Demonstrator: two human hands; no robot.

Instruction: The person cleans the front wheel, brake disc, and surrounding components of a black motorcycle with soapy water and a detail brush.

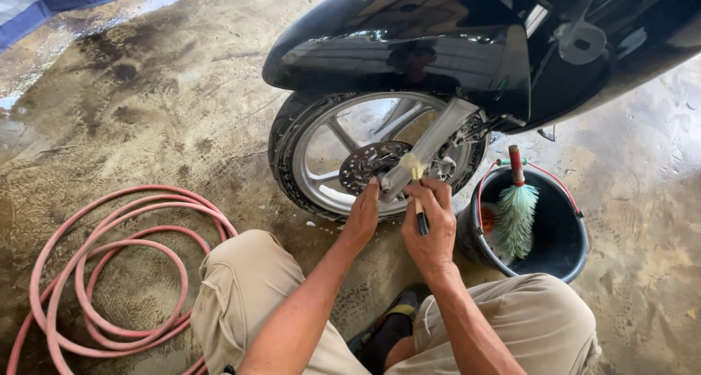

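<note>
While a person crouches on a wet concrete floor point(146, 105), both hands work at a motorbike's front wheel point(321, 152).

Nearest, the right hand point(431, 225) is clenched around a small brush point(416, 181), its pale bristles just above the fingers, against the fork leg point(431, 145). The left hand point(363, 213) rests its fingers on the rim beside it, grasping nothing. A coiled pink hose point(109, 273) lies left; a black bucket point(566, 247) holding a green brush point(516, 214) stands right.
</note>
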